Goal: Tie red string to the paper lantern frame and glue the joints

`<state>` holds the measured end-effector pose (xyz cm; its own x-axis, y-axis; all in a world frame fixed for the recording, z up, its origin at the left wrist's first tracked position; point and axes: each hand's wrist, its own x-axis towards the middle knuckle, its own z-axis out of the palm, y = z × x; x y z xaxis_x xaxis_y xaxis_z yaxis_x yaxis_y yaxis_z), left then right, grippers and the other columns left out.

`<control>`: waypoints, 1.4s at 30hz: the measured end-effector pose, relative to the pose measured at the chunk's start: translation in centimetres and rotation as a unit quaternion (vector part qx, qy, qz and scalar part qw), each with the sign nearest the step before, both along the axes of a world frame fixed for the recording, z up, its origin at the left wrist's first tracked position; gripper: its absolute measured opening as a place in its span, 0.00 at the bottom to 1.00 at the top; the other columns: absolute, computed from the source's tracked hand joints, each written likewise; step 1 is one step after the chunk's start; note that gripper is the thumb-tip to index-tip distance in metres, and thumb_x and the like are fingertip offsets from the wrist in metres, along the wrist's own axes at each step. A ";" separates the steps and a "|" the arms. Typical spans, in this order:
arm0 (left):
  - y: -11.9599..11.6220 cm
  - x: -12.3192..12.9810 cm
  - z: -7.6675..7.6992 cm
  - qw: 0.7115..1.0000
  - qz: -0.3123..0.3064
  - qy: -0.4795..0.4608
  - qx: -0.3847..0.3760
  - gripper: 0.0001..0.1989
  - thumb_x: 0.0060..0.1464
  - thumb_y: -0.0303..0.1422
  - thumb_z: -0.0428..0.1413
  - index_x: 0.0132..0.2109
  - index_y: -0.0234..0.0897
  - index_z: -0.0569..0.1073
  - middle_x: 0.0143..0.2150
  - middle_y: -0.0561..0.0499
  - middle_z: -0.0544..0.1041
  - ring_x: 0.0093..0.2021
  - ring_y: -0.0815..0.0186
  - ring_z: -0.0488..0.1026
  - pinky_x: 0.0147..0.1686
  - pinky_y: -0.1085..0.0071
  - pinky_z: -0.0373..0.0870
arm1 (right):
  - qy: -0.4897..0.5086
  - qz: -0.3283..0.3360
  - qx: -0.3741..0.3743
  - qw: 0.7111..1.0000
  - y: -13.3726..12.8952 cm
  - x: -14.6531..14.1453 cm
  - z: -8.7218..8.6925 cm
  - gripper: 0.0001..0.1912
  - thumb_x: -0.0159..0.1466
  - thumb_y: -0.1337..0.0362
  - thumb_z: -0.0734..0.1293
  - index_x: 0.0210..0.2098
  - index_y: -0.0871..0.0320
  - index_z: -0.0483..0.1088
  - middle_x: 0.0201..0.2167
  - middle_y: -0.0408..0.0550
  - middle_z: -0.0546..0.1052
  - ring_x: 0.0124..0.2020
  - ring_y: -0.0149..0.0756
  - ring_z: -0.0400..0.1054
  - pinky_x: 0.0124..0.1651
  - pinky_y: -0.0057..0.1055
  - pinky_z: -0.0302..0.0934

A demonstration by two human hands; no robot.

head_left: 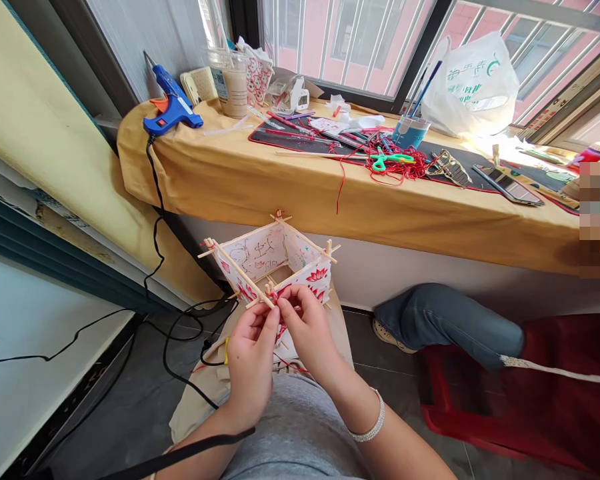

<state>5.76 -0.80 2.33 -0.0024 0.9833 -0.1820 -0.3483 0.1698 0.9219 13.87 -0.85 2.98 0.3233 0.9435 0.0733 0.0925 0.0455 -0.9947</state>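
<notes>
on the lap, hands (279, 317) pinch red thread (275, 298) around wooden sticks (240, 270).

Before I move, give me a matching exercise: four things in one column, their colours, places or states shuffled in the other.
1. Glue gun
2. Scissors
3. Plastic bag
4. Stick frame

A. Green, lying on tangled red thread
B. Between the left hand and right hand
C. Blue, with a black cord
D. White, beside the window

Pairs: 1-C, 2-A, 3-D, 4-B
</notes>
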 end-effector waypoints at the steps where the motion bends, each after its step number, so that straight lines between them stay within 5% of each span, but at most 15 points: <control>1: 0.0 0.0 -0.1 1.000 -0.003 -0.002 0.001 0.14 0.46 0.38 0.61 0.40 0.36 0.74 0.39 0.49 0.77 0.37 0.67 0.73 0.38 0.73 0.70 | -0.010 0.002 0.002 1.000 0.0 0.1 0.0 0.02 0.60 0.65 0.60 0.31 0.57 0.63 0.30 0.44 0.69 0.31 0.31 0.64 0.31 0.26 0.61; 9: 0.3 0.0 -0.3 0.999 0.017 0.030 0.014 0.14 0.45 0.40 0.61 0.37 0.36 0.75 0.33 0.51 0.76 0.35 0.67 0.72 0.36 0.73 0.69 | -0.250 -0.005 0.111 0.962 -0.1 1.0 1.3 0.07 0.59 0.72 0.61 0.31 0.58 0.70 0.33 0.47 0.72 0.37 0.35 0.65 0.40 0.32 0.61; 16: 0.3 0.0 -0.6 0.998 0.017 0.056 0.032 0.15 0.47 0.41 0.60 0.38 0.35 0.73 0.35 0.50 0.76 0.37 0.66 0.72 0.37 0.72 0.68 | -0.323 -0.015 0.087 0.942 -0.3 0.7 2.2 0.06 0.59 0.72 0.63 0.32 0.60 0.72 0.33 0.49 0.74 0.37 0.38 0.65 0.41 0.34 0.61; 23: 0.3 -0.1 0.0 0.994 0.007 0.101 0.038 0.13 0.48 0.41 0.59 0.36 0.36 0.74 0.28 0.53 0.72 0.32 0.67 0.70 0.33 0.73 0.68 | -0.263 0.065 -0.024 0.962 0.7 1.6 2.9 0.05 0.59 0.74 0.64 0.29 0.60 0.67 0.31 0.45 0.71 0.35 0.34 0.64 0.39 0.31 0.60; 42: 1.1 0.1 0.3 0.996 0.018 -0.063 -0.060 0.17 0.39 0.39 0.66 0.35 0.33 0.75 0.26 0.54 0.72 0.22 0.77 0.64 0.19 0.84 0.61 | -0.127 -0.014 0.125 0.984 0.0 0.4 -0.1 0.05 0.60 0.73 0.63 0.30 0.58 0.67 0.31 0.45 0.70 0.34 0.31 0.65 0.35 0.26 0.62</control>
<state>5.84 0.27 2.65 -0.0069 0.9543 -0.2987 -0.4686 0.2608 0.8441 14.27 -0.80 2.85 0.2910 0.8766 0.3832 0.3421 0.2787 -0.8974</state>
